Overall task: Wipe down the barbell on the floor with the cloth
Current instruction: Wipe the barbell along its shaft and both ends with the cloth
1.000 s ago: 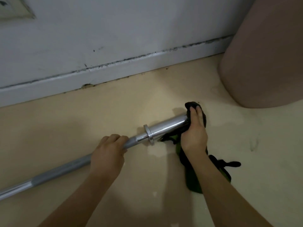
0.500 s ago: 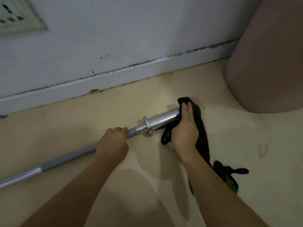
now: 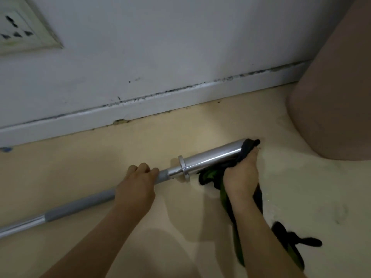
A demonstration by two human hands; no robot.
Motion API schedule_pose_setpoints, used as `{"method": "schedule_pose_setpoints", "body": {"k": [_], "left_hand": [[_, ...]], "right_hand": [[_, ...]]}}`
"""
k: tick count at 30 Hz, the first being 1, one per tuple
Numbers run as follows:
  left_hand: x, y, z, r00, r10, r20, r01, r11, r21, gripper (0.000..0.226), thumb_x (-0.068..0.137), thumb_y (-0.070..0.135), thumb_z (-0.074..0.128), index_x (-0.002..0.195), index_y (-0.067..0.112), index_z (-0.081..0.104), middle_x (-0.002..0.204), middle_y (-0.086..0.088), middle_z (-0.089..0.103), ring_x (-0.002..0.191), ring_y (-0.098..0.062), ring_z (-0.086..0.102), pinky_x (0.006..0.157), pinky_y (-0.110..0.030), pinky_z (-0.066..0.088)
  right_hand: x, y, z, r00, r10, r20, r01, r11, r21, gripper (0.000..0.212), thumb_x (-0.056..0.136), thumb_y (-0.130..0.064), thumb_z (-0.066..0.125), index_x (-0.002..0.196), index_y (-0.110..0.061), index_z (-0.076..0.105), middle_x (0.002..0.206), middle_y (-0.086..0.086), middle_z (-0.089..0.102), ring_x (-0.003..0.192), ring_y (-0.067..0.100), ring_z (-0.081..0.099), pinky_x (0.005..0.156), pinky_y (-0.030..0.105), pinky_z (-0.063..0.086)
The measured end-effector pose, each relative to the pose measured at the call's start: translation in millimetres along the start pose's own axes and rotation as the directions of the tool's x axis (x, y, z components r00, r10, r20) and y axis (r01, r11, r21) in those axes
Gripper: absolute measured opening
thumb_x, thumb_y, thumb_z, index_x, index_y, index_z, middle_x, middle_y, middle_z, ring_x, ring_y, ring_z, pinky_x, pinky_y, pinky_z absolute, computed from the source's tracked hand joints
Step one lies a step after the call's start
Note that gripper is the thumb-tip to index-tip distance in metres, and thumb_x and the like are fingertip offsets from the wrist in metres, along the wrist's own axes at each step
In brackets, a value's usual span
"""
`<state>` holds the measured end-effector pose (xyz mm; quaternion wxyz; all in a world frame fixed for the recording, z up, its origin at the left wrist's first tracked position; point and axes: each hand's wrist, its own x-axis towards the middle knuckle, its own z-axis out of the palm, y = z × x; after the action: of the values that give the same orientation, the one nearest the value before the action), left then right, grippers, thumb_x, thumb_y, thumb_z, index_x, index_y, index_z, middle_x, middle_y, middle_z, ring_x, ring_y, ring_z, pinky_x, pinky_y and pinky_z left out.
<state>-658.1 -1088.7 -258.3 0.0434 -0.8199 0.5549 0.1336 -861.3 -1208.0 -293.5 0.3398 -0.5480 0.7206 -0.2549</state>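
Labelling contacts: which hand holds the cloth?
The right hand, gripping the black-green cloth at the sleeve end of the barbell; the left hand grips bare metal.

Beige floor (image 3: 100, 157) bears 1 barbell (image 3: 212, 157) and 1 cloth (image 3: 283, 231) (black, green).
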Motion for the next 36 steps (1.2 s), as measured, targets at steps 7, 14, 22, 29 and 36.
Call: {"method": "schedule_pose_setpoints", "body": {"k": [7, 14, 22, 29, 36], "left_hand": [[7, -2, -2, 0.999, 0.031, 0.005, -0.031, 0.999, -0.009, 0.047, 0.077, 0.002, 0.047, 0.118, 0.024, 0.054, 0.107, -0.001, 0.053, 0.099, -0.025, 0.042, 0.077, -0.036, 0.043], [13, -11, -5, 0.998, 0.042, 0.043, -0.04, 0.998, -0.041, 0.053, 0.081, 0.001, 0.042, 0.124, 0.03, 0.053, 0.109, -0.004, 0.056, 0.098, -0.028, 0.045, 0.081, -0.038, 0.045], [5, -8, -5, 0.995, 0.056, 0.077, -0.055, 0.998, -0.011, 0.047, 0.08, 0.003, 0.044, 0.114, 0.032, 0.057, 0.105, -0.001, 0.057, 0.096, -0.026, 0.048, 0.075, -0.037, 0.046], [1, -5, -1, 0.996, 0.061, 0.058, -0.062, 0.998, 0.016, 0.038, 0.081, 0.007, 0.046, 0.11, 0.031, 0.055, 0.101, -0.004, 0.057, 0.095, -0.027, 0.05, 0.072, -0.032, 0.039], [-3, -5, 0, 1.0, 0.024, 0.01, -0.024, 1.0, -0.015, 0.02, 0.086, 0.005, 0.043, 0.086, 0.018, 0.058, 0.094, -0.006, 0.057, 0.091, -0.026, 0.047, 0.071, -0.033, 0.04]], "right_hand": [[-47, -9, 4, 0.9, -0.398, 0.176, 0.398, 0.917, 0.041, 0.058, 0.09, 0.002, 0.044, 0.144, -0.018, 0.034, 0.151, -0.002, 0.034, 0.134, 0.018, 0.04, 0.109, 0.022, 0.028], [-26, -32, 8, 0.854, -0.407, 0.326, 0.483, 0.851, -0.204, 0.077, 0.082, 0.0, 0.053, 0.148, -0.023, 0.022, 0.157, -0.008, 0.018, 0.124, 0.023, 0.047, 0.102, 0.034, 0.04], [-85, -22, -3, 0.733, -0.451, 0.51, 0.569, 0.817, -0.096, 0.064, 0.093, -0.006, 0.042, 0.148, -0.027, 0.017, 0.156, -0.009, 0.019, 0.119, 0.015, 0.052, 0.092, 0.023, 0.044], [-101, -54, 7, 0.6, -0.523, 0.606, 0.702, 0.707, -0.084, 0.061, 0.096, -0.014, 0.042, 0.15, -0.015, 0.012, 0.159, 0.002, 0.01, 0.127, 0.022, 0.044, 0.1, 0.029, 0.04], [-79, -113, 51, 0.586, -0.167, 0.793, 0.78, 0.382, -0.496, 0.037, 0.089, -0.009, 0.051, 0.126, -0.003, 0.05, 0.132, 0.016, 0.051, 0.115, 0.028, 0.052, 0.09, 0.034, 0.042]]}}
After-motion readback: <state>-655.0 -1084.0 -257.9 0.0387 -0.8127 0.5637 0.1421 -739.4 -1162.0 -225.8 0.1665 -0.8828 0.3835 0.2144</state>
